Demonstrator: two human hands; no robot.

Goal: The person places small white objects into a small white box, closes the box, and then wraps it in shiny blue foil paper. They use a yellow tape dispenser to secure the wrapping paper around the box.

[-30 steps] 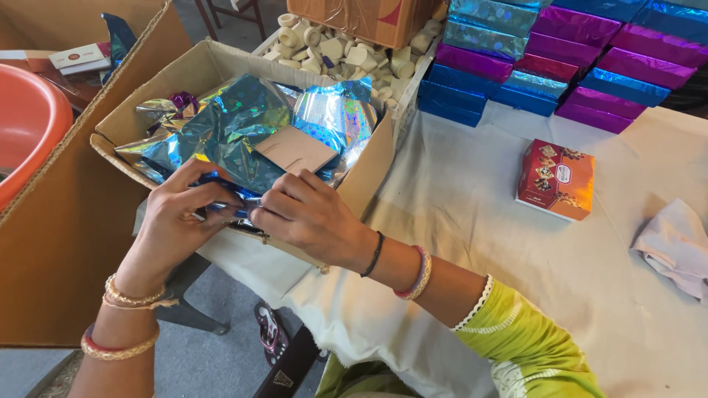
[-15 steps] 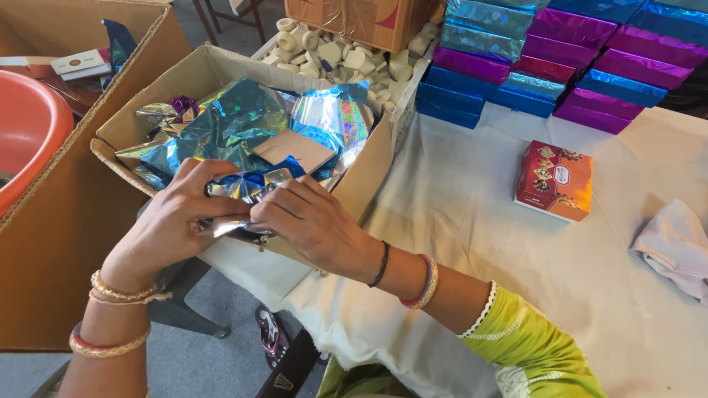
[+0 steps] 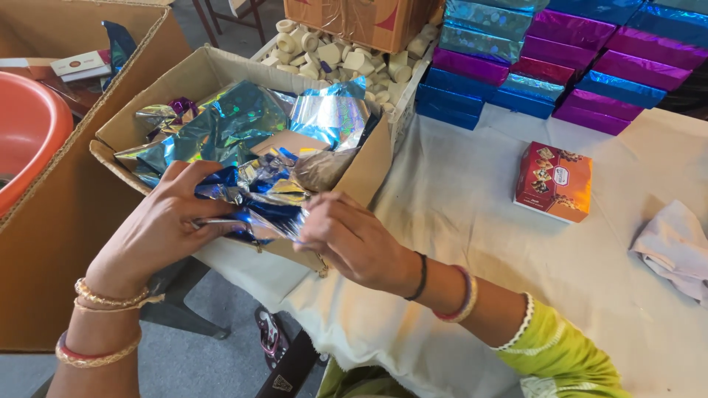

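Head view, white tablecloth [image 3: 457,214], cardboard box [image 3: 188,81]

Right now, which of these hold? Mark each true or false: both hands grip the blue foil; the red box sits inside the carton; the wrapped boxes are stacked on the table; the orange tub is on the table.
1. Both the left hand and right hand grip the crumpled blue foil: true.
2. The red box sits inside the carton: false, it lies on the white tablecloth.
3. The wrapped boxes are stacked on the table: true.
4. The orange tub is on the table: false, it sits in a large carton at left.
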